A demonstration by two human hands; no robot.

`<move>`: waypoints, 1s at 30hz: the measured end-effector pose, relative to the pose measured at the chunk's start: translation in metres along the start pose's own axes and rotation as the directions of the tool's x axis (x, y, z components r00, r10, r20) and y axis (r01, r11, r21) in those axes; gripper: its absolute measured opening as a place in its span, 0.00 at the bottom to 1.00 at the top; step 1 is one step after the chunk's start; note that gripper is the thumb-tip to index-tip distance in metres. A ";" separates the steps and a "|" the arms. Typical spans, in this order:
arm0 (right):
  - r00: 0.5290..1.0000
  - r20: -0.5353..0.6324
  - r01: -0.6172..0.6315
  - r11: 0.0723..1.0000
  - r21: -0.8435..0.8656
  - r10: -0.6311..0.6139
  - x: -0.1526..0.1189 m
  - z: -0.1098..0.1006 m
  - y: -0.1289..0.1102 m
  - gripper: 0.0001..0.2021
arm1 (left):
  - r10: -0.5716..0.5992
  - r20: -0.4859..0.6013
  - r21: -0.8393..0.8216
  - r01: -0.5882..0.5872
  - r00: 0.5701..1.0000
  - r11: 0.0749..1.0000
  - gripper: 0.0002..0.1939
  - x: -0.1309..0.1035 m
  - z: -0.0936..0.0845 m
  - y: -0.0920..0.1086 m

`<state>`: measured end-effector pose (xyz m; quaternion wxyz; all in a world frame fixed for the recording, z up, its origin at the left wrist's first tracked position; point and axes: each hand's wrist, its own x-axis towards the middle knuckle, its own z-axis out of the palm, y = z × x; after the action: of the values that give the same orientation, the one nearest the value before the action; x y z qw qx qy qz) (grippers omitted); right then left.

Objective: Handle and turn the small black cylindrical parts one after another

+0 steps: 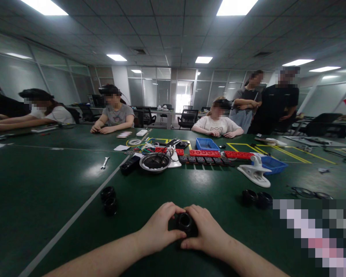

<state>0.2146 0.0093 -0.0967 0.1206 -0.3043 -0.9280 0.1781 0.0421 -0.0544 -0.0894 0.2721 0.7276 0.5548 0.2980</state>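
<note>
A small black ring-shaped piece (185, 220) is sitting between two bare hands, toward the near edge of the green table (150, 192), its round opening facing upward. Its long axis is looking roughly upright, though the fingers are hiding too much of the body to be sure of any tilt. The left hand (162, 226) is gripping narrowly, its index finger reaching over the far side and its thumb pressing at the near side; the right hand (208, 230) is curling around the other flank, closed in on the same piece. So the piece is lying directly between the two grips, neither hand clearly nearer. Out toward the left edge, two black rings (110, 206) are resting together, and toward the right edge another black pair (249, 197) is sitting side by side, with glasses (311, 193) lying beyond. Farther across, a wrench (105, 163) is lying alone, a round metal tray (155, 162) is holding dark cables, and a white clip (255, 173) is standing beside a blue basket (273, 164). Near the far edge, a seated co-worker (217, 125) is resting both hands on the table.
</note>
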 end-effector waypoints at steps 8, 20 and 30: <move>0.980 0.174 0.071 0.985 0.156 -0.098 0.001 -0.006 0.015 0.18 | 0.059 0.157 -0.064 -0.050 0.986 0.997 0.22 -0.003 -0.007 -0.002; 0.990 -0.068 -0.128 0.988 -0.085 0.122 -0.002 0.009 -0.007 0.27 | -0.088 -0.089 -0.043 0.085 0.992 0.995 0.18 -0.003 0.013 0.002; 0.965 0.251 -0.001 0.958 0.286 -0.074 -0.003 -0.017 0.004 0.15 | 0.016 0.113 -0.110 -0.003 0.993 0.994 0.21 -0.005 -0.002 0.001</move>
<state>0.2246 0.0151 -0.0834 0.0440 -0.2405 -0.9062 0.3450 0.0400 -0.0590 -0.0880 0.3415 0.7300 0.5176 0.2874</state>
